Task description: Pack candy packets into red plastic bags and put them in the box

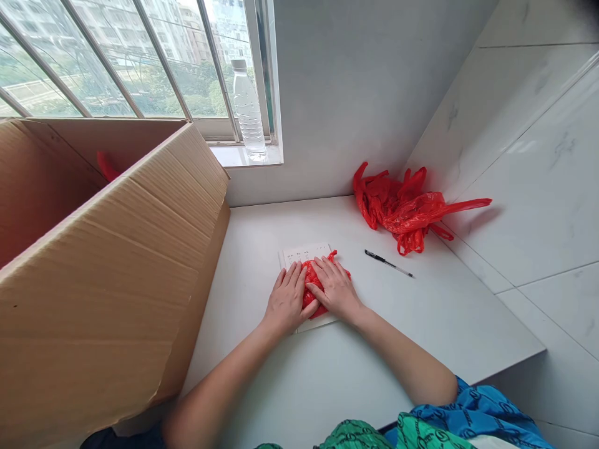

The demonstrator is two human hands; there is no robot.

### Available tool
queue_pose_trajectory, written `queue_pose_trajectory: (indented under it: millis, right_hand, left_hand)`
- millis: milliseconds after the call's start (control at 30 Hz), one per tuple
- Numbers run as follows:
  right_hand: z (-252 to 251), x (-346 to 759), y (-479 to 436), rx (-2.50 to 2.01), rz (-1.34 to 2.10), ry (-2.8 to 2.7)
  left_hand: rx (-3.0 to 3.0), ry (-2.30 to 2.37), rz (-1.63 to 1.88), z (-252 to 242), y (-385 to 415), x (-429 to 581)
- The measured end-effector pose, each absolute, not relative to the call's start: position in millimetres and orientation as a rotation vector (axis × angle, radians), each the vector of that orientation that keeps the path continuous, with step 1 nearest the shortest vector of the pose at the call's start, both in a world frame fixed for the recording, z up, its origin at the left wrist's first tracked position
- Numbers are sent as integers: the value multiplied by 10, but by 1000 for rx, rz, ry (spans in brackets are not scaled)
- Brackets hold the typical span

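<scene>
Left hand: spread flat, fingers close together, resting on crumpled red plastic bag
Right hand: flat, fingers slightly parted, covering the bag's right side
Bag position: atop marked paper on white worktop
Bag direction: narrow tip pointing away and rightward; long axis mostly covered

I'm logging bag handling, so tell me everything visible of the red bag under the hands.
The red bag looks like thin, glossy plastic, crumpled into a small, low bundle, with a twisted tip jutting out at the far side. It lies on white paper on the white table. The left hand and right hand rest on it, hiding much of it.
</scene>
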State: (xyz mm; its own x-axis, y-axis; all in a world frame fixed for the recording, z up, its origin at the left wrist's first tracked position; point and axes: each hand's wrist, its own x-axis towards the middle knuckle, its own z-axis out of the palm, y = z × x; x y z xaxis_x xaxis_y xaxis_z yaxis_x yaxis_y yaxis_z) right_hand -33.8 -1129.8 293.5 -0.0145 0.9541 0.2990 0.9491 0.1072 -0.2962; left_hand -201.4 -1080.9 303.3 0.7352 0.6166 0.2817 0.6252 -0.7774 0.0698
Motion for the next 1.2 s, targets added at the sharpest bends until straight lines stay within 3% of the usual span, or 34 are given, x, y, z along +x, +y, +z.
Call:
queue_pose_trajectory:
  millis: [1200]
  right_hand:
    - [2959, -350, -11312, -1860, 24, -1965]
  left_hand:
    - [-2912, -1041, -495, 3032, -10808, -2011]
